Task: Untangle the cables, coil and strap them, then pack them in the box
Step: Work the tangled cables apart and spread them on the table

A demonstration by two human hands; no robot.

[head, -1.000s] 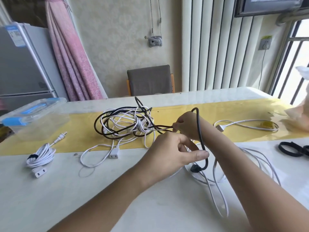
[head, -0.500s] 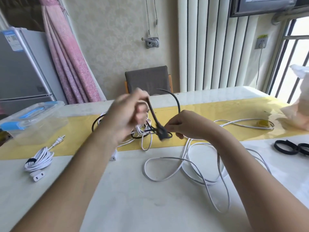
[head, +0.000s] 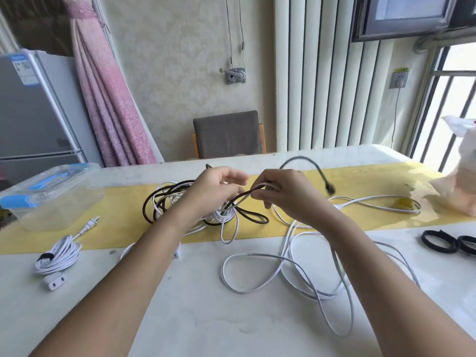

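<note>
Cable tangle (head: 164, 202), black and white strands wound together, lies on the yellow strip (head: 360, 181) that runs across the white tabletop (head: 206, 318), near the middle of the head view. Both hands are raised just over its right side.

The right hand (head: 283, 194) pinches the black cable (head: 253, 219) between thumb and fingertips, lifting one strand out of the tangle. Past the fingers the cable's free end arcs up and to the right, its plug (head: 330, 188) blurred in the air. The left hand (head: 213, 189) sits directly above the tangle with fingers loosely curled, and blur hides whether it holds any strand.

In front of the tangle, toward the person, a loose white cable (head: 243, 292) sprawls in wide loops under the right forearm. Right of the tangle a second white cable (head: 339, 206) lies along the yellow strip. Farther right, two black strap rings (head: 424, 239) rest on the white surface and a plastic bag (head: 461, 181) stands at the edge.

Left of the tangle stands the clear box (head: 64, 207) with a blue-trimmed lid on it. Left of the tangle and nearer the person, outside the box, lies a coiled white cable (head: 58, 255) bound with a black strap (head: 45, 256). Behind the tangle, past the tabletop, stands a grey chair (head: 228, 135).
</note>
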